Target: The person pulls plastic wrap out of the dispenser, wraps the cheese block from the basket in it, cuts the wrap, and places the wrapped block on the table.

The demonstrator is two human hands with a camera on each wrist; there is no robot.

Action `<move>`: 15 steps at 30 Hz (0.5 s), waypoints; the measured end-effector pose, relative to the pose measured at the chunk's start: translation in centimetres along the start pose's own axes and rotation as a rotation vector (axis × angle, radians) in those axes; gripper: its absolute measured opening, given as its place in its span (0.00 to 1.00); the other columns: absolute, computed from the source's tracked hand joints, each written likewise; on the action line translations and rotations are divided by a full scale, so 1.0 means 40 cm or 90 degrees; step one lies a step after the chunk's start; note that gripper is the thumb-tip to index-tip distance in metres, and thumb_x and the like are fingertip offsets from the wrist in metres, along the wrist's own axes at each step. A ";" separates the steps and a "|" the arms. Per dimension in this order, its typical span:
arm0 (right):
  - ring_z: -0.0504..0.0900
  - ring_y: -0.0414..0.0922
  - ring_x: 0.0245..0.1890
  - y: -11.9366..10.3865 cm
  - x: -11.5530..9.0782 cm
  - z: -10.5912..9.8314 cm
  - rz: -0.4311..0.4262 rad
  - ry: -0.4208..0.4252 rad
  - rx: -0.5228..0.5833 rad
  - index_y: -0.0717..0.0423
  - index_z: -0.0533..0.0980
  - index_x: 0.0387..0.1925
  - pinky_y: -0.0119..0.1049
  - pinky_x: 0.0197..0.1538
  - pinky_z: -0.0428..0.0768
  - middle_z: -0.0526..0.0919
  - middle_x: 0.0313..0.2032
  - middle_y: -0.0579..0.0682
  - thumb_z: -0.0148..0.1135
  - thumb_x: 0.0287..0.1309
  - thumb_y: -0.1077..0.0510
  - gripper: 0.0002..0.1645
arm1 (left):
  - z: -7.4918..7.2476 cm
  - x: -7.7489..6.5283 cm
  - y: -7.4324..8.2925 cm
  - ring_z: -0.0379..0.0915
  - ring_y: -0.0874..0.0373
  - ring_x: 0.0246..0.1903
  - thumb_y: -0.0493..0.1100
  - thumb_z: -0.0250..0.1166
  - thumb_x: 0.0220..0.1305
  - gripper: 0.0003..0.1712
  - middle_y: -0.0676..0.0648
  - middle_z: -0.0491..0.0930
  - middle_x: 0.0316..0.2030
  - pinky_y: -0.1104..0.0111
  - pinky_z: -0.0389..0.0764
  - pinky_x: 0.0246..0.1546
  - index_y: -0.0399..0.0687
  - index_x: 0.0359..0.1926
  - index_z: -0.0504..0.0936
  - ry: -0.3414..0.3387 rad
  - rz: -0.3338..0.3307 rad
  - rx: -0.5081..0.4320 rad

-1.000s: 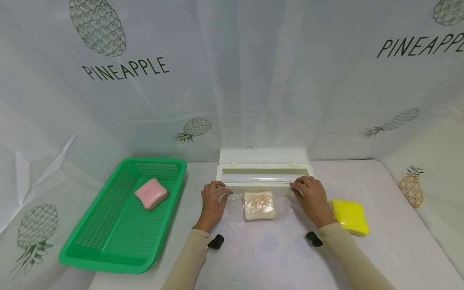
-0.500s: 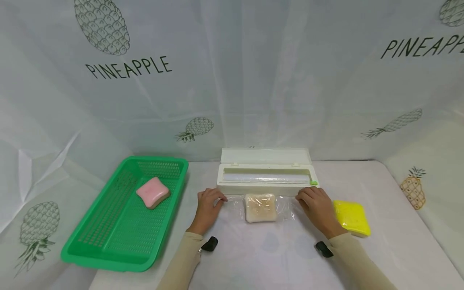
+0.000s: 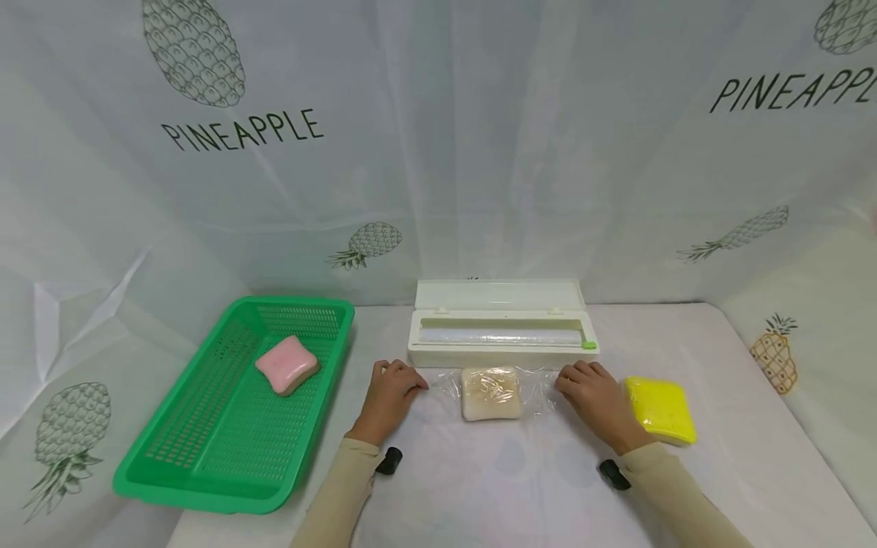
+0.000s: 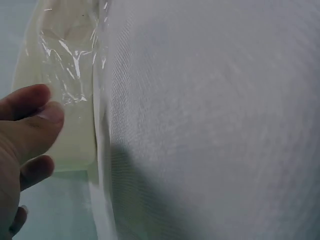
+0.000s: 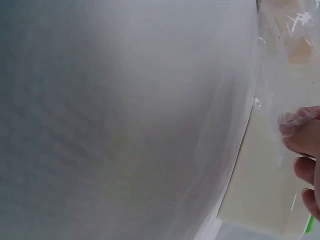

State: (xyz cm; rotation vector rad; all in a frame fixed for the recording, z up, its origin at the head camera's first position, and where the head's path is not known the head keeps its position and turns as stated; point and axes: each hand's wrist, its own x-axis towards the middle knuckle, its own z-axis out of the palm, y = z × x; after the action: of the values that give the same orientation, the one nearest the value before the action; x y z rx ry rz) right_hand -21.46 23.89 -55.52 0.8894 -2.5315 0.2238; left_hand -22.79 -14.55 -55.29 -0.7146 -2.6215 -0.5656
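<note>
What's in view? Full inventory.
Basket: 1, green, left
Pillow-shaped block: 1, pink, in basket
Dispenser: 1, white, back centre
Film roll: 1, whitish, in dispenser
Slider: 1, green, dispenser's right end
Bread-like block: 1, cream, before dispenser
Film sheet: 1, clear, over bread-like block
Square block: 1, yellow, rightmost on table
Tabletop: 1, white, underneath
Pineapple-print cloth: count unclear, whitish, behind table
Wrist devices: 2, black, at wrists
Sleeves: 2, beige, forearms
Left hand, right hand: 1 each, bare, pinching film sheet's ends

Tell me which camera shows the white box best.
The head view: the white box shows nearly whole, lid open, roll inside. The left wrist view shows part, behind the left hand; the right, part, behind the right hand.
</note>
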 end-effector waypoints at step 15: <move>0.75 0.47 0.41 -0.034 -0.010 -0.037 0.104 -0.014 0.070 0.55 0.81 0.44 0.45 0.42 0.72 0.81 0.41 0.47 0.71 0.43 0.59 0.21 | -0.040 -0.045 0.034 0.71 0.57 0.50 0.39 0.67 0.55 0.12 0.54 0.79 0.49 0.58 0.62 0.53 0.51 0.42 0.84 -0.031 -0.097 -0.053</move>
State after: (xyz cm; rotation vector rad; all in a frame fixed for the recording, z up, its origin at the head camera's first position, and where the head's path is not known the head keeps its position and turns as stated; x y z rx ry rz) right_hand -19.80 23.51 -54.39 0.7293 -2.6357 0.4097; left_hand -20.22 -14.94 -54.36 -0.5617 -2.7276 -0.7135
